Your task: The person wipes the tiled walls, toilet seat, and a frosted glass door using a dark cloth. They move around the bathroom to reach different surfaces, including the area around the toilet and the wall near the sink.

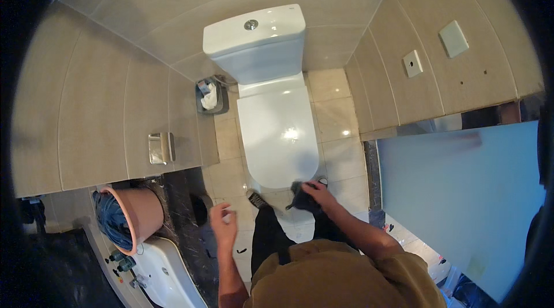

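A dark cloth (303, 199) hangs crumpled from my right hand (319, 193), just over the front edge of the closed white toilet lid (279, 135). My left hand (224, 223) is raised to the left of my legs, fingers curled and somewhat apart, with nothing seen in it. The toilet's white cistern (259, 48) stands behind the lid, with a round chrome flush button (251, 25) on top. What the cloth is, exactly, cannot be told.
A small bin (221, 99) with white waste stands left of the toilet. Further left are a metal paper holder (161, 148), a pink bucket (145, 215) of dark cloth and a white washbasin (166, 271). A pale bluish door panel (458, 195) is at the right.
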Demonstrator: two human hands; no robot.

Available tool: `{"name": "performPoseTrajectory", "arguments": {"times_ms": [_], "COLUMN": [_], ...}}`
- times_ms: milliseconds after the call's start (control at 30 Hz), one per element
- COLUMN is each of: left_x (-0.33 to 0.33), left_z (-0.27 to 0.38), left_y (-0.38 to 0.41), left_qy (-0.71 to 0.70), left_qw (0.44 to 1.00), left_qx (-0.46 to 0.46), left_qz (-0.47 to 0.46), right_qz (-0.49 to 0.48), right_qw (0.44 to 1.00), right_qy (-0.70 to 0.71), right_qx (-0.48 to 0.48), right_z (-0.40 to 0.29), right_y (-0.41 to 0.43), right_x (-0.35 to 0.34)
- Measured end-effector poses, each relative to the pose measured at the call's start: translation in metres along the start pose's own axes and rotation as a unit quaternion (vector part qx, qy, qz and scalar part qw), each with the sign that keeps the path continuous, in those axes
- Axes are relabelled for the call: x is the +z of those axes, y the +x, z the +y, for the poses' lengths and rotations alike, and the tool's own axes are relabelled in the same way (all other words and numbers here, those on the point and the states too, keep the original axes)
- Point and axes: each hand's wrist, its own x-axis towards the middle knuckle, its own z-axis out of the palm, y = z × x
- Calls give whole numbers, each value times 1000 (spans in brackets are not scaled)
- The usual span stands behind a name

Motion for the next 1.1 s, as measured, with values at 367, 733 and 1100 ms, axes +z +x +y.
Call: {"name": "performPoseTrajectory", "arguments": {"times_ms": [367, 733, 1100], "left_x": [184, 215, 208], "left_z": [-18, -84, -122], "left_y": [3, -25, -43], "left_qy": [-22, 1, -10], "left_qw": [969, 949, 939], "left_qx": [5, -110, -189], "left_qz": [-245, -295, -287], "right_qz": [184, 109, 158], "right_qw": [820, 623, 680], "right_qy": [-368, -672, -593], "right_qx": [-398, -386, -401], "right_z": [-29, 21, -99], "right_y": [83, 168, 297], "right_x": [-43, -44, -28]}}
